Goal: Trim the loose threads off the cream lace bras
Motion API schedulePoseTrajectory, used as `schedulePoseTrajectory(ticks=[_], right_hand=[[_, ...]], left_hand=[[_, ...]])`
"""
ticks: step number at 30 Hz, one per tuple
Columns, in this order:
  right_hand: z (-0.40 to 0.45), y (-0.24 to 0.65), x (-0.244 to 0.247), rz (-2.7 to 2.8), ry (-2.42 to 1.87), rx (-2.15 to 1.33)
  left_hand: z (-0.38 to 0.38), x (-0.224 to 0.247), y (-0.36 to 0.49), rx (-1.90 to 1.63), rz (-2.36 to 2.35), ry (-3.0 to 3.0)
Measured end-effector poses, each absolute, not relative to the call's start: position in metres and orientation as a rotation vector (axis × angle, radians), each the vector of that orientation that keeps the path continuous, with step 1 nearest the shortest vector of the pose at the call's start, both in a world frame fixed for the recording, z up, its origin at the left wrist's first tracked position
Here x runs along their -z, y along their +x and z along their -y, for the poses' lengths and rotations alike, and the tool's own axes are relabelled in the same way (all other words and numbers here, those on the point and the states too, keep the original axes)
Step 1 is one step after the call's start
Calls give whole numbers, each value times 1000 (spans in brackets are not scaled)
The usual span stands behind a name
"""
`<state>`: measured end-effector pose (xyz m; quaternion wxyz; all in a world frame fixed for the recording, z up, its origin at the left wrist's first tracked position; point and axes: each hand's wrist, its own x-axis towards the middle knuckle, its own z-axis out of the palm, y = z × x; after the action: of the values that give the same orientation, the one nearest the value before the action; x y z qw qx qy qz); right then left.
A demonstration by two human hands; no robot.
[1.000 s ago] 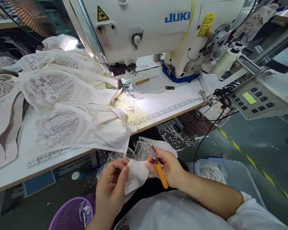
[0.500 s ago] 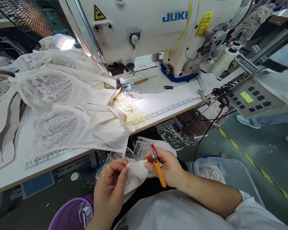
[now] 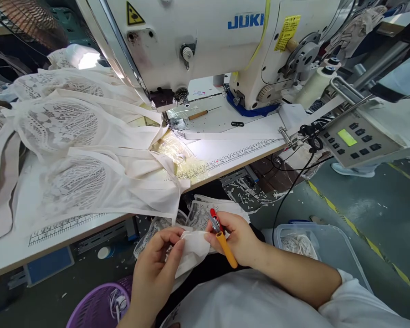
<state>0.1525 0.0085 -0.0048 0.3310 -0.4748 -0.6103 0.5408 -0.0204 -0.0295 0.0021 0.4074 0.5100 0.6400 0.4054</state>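
My left hand (image 3: 160, 259) is closed, pinching the edge of a white lace-trimmed bra (image 3: 193, 248) over my lap. My right hand (image 3: 237, 237) is closed around thread snips (image 3: 227, 249) with an orange handle and a metal blade pointing up and left. A small red part shows beside the blade. The right thumb and fingertips also touch the right edge of the white cloth, so it is spread between both hands. Lace parts (image 3: 198, 214) of the work lie just behind my fingers, below the table edge.
A white JUKI sewing machine (image 3: 222, 41) stands on the table, with a pile of white lace bras (image 3: 85, 182) at left. A wooden-handled awl (image 3: 198, 115) lies under its arm. A purple basket (image 3: 89, 303) and a clear plastic bin (image 3: 345, 241) stand below. A control panel (image 3: 358, 141) juts out at right.
The view has shifted slightly. Both hands keep their grip on the cloth, and the snips have tilted a little, showing more of the red part.
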Motion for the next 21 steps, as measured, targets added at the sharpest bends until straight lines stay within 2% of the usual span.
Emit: schedulePoseTrajectory(ticks=[9,21], right_hand=[[-8,153,3,1631,-1221,-1464],[-9,151,5,1672,-1214,-1445]], left_hand=[[28,3,-24,-1012,-1575,1544],[31,-2,-19,-1113,-1596,1260]])
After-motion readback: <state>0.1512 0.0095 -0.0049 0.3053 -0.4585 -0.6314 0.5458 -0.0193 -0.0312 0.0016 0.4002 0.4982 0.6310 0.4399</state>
